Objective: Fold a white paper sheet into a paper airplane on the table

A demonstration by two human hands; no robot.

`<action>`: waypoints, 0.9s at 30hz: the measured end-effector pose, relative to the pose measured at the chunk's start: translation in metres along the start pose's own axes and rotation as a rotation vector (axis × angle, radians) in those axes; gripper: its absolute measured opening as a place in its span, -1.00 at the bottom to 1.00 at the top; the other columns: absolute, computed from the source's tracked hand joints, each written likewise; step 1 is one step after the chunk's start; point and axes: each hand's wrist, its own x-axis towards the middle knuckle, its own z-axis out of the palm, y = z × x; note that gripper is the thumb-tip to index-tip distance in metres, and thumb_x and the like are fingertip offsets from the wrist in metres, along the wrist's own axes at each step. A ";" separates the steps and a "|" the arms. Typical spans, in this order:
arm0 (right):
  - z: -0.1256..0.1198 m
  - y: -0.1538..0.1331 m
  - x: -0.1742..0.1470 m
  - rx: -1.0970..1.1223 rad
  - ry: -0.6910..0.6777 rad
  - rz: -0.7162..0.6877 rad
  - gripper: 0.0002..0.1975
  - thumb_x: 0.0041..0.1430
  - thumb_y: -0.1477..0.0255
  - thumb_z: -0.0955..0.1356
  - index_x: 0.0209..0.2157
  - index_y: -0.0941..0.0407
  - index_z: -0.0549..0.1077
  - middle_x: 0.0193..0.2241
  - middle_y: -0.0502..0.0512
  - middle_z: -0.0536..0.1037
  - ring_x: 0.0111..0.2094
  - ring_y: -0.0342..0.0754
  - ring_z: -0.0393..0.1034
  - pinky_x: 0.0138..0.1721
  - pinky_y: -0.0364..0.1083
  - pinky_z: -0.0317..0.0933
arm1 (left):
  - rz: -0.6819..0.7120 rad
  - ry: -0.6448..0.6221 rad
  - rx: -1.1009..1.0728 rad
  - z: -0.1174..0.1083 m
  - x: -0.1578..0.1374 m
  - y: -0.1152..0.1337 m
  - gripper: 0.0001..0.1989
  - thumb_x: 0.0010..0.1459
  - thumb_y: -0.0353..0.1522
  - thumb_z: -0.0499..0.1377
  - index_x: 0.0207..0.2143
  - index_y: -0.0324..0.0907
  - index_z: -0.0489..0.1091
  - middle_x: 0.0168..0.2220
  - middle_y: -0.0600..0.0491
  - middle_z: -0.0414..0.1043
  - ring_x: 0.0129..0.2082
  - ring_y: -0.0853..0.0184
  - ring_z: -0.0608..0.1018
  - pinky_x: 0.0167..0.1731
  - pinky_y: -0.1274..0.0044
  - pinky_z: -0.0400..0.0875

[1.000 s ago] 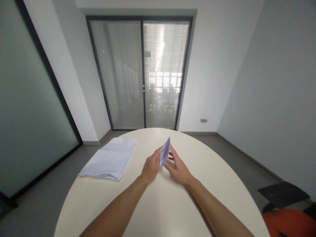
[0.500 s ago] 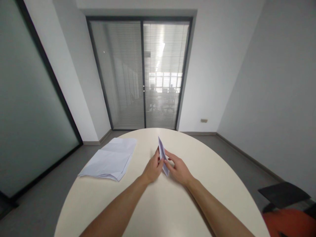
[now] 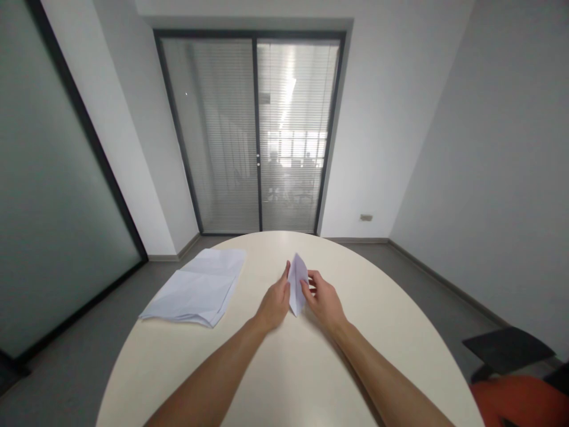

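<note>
A small folded piece of white paper (image 3: 297, 284) stands between my hands, just above the middle of the table. It has pointed ends at top and bottom and a crease down its length. My left hand (image 3: 275, 299) grips its left edge, with the thumb along the near side. On the other edge, my right hand (image 3: 323, 299) pinches the paper between thumb and fingers. Some fingertips are hidden behind the paper.
The round cream table (image 3: 275, 373) spreads out under my forearms. Several loose white sheets (image 3: 195, 287) lie stacked at its left side. An orange chair with a black part (image 3: 511, 350) stands at the lower right. Glass doors (image 3: 258, 136) are beyond the table.
The folded paper has turned and opened wider, so more of its inner face shows. My right hand has shifted slightly right to its outer edge; my left hand has barely moved.
</note>
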 end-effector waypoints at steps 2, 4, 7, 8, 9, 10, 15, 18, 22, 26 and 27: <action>0.000 -0.001 -0.001 -0.036 0.011 0.014 -0.82 0.29 0.30 0.20 -0.11 0.03 0.26 -0.15 0.15 0.59 -0.38 -0.03 0.51 -0.36 -0.07 0.35 | 0.033 0.037 -0.006 -0.001 0.001 0.000 -0.40 0.34 -0.34 -0.02 0.39 -0.10 -0.04 0.21 -0.03 0.36 0.09 0.23 0.50 0.07 0.43 0.36; 0.001 -0.003 -0.002 -0.081 0.034 0.015 -0.92 0.26 0.36 0.18 -0.20 0.03 0.19 -0.15 0.18 0.59 -0.46 -0.05 0.46 -0.40 -0.07 0.29 | 0.043 0.079 0.016 -0.002 0.002 0.000 -0.42 0.32 -0.39 -0.02 0.37 -0.09 0.01 0.27 -0.02 0.27 0.18 0.23 0.43 0.15 0.41 0.30; 0.003 -0.005 -0.003 -0.087 0.055 0.019 -0.94 0.24 0.39 0.18 -0.28 0.01 0.11 -0.11 0.22 0.59 -0.48 -0.06 0.45 -0.40 -0.07 0.26 | 0.032 0.116 0.067 -0.003 0.004 0.001 -0.43 0.32 -0.43 -0.05 0.36 -0.12 0.04 0.26 -0.07 0.28 0.18 0.22 0.42 0.14 0.39 0.31; 0.004 -0.005 -0.003 -0.062 0.053 0.022 -0.93 0.24 0.37 0.19 -0.28 0.01 0.10 -0.07 0.24 0.58 -0.47 -0.06 0.46 -0.40 -0.08 0.27 | 0.038 0.115 0.079 -0.003 0.004 0.002 -0.44 0.33 -0.43 -0.06 0.36 -0.13 0.05 0.24 -0.08 0.31 0.16 0.22 0.44 0.12 0.39 0.32; 0.004 -0.006 -0.003 -0.030 0.050 0.024 -0.91 0.25 0.35 0.19 -0.27 0.00 0.11 -0.03 0.25 0.56 -0.44 -0.05 0.48 -0.40 -0.08 0.28 | 0.052 0.106 0.089 -0.003 0.004 0.003 -0.46 0.33 -0.43 -0.06 0.35 -0.15 0.07 0.22 -0.09 0.34 0.14 0.21 0.46 0.10 0.39 0.34; 0.005 -0.006 -0.003 0.000 0.047 0.025 -0.89 0.26 0.32 0.20 -0.24 0.00 0.12 0.00 0.26 0.55 -0.39 -0.03 0.50 -0.40 -0.08 0.29 | 0.071 0.090 0.100 -0.003 0.003 0.005 -0.47 0.34 -0.42 -0.06 0.34 -0.15 0.10 0.19 -0.10 0.38 0.10 0.21 0.49 0.07 0.39 0.36; 0.004 -0.006 -0.002 0.001 0.010 0.026 -0.84 0.28 0.27 0.21 -0.16 0.02 0.22 -0.07 0.20 0.57 -0.30 -0.01 0.52 -0.32 -0.09 0.31 | 0.121 -0.003 0.195 0.000 0.000 0.012 -0.61 0.36 -0.39 -0.07 0.16 -0.18 0.34 -0.09 -0.09 0.56 -0.17 0.24 0.60 -0.13 0.46 0.44; 0.002 -0.004 -0.002 -0.068 -0.027 0.014 -0.87 0.24 0.35 0.20 -0.22 0.04 0.31 -0.28 0.09 0.59 -0.41 -0.05 0.47 -0.33 -0.11 0.28 | 0.116 -0.017 0.243 0.002 -0.001 0.010 -0.60 0.36 -0.38 -0.08 0.18 -0.17 0.31 -0.19 -0.05 0.58 -0.27 0.26 0.59 -0.22 0.49 0.43; 0.002 -0.001 0.000 -0.098 0.009 -0.042 -0.88 0.12 0.43 0.22 -0.32 0.07 0.37 -0.26 0.09 0.60 -0.41 -0.07 0.41 -0.32 -0.12 0.25 | 0.079 0.025 0.291 0.000 0.001 0.004 -0.49 0.34 -0.40 -0.08 0.32 -0.19 0.13 -0.27 -0.04 0.57 -0.35 0.26 0.58 -0.31 0.49 0.40; 0.001 0.000 0.001 -0.041 0.145 0.021 -0.96 0.06 0.48 0.22 -0.41 0.04 0.24 0.07 0.21 0.52 -0.39 -0.07 0.44 -0.36 -0.10 0.22 | 0.014 0.098 0.274 -0.002 0.002 0.001 -0.47 0.30 -0.44 -0.07 0.31 -0.18 0.18 -0.27 -0.03 0.59 -0.40 0.30 0.57 -0.31 0.51 0.40; 0.001 0.000 0.001 -0.022 0.172 0.038 -0.94 0.07 0.49 0.21 -0.40 0.03 0.21 0.11 0.22 0.49 -0.38 -0.06 0.45 -0.37 -0.10 0.21 | -0.006 0.121 0.245 -0.003 0.002 0.001 -0.47 0.29 -0.44 -0.06 0.30 -0.18 0.19 -0.23 -0.04 0.59 -0.38 0.30 0.57 -0.28 0.51 0.41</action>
